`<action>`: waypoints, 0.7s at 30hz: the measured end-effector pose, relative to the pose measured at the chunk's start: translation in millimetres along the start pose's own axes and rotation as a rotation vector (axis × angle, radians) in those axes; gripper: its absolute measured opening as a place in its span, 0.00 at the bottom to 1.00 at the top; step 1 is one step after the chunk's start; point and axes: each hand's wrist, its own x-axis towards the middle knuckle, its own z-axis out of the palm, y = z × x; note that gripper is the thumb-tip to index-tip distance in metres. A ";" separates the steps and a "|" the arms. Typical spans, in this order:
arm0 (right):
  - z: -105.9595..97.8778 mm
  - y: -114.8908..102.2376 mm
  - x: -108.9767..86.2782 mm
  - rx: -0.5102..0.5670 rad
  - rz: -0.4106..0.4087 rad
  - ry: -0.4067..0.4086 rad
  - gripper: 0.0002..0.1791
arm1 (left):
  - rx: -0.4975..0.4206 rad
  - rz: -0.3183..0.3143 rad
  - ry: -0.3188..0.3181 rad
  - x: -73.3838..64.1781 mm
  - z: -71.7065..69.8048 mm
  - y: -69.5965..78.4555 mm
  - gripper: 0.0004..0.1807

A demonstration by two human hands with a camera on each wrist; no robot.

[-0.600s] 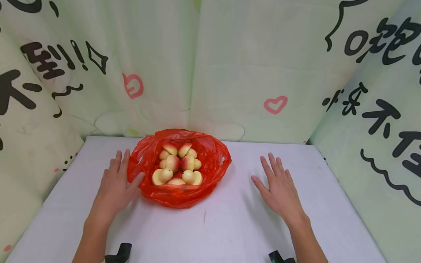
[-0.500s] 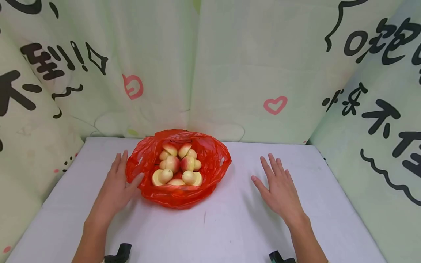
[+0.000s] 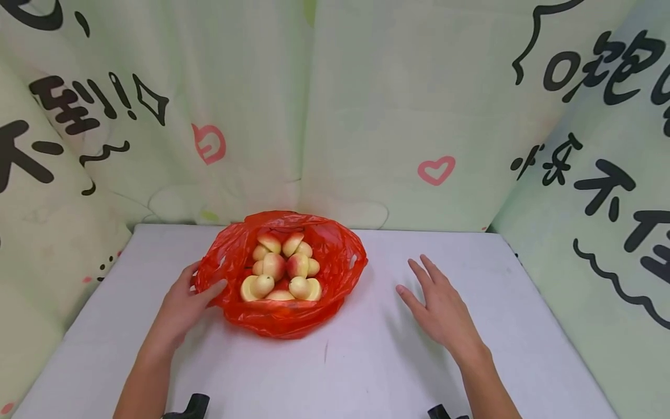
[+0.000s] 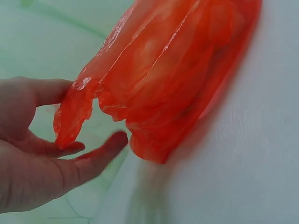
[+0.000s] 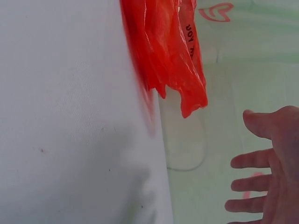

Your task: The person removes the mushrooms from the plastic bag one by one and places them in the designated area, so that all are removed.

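On the table sits a red plastic bag [image 3: 293,320], its mouth spread wide. Several smooth, mushroom-shaped pieces [image 3: 274,265], pale yellow with reddish tops, lie inside it. My left hand [image 3: 183,305] is at the bag's left edge, thumb over the near side and the other fingers partly hidden behind the plastic. In the left wrist view a loose flap of the bag [image 4: 70,119] hangs between the parted fingers and thumb, without a visible pinch. My right hand [image 3: 445,311] is apart from the bag, to its right, fingers spread and holding nothing.
A white table [image 3: 335,384] bears the bag near its back edge. Pale green curtains [image 3: 366,116] with black characters and pink hearts stand behind and at both sides. Black wrist mounts [image 3: 191,407] show at the bottom.
My left fingers have gone from straight to bent around the bag's left edge. My right hand has tilted slightly left, its fingers closer together. The view has shifted a little.
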 end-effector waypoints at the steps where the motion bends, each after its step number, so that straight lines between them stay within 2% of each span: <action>1: 0.0 0.0 -0.1 0.000 0.002 0.000 0.38 | -0.031 -0.007 -0.001 0.4 0.0 -0.7 0.53; 6: -0.5 -1.1 -0.4 0.004 0.007 -0.005 0.37 | -0.176 -0.014 -0.022 4.5 -0.1 -5.0 0.47; 10: -1.3 -2.3 -1.2 0.027 0.014 -0.022 0.36 | -0.250 -0.015 -0.048 7.2 0.9 -7.0 0.42; 21: -0.9 -3.4 -0.3 0.047 -0.001 -0.017 0.34 | -0.283 -0.046 -0.082 9.2 5.0 -3.0 0.41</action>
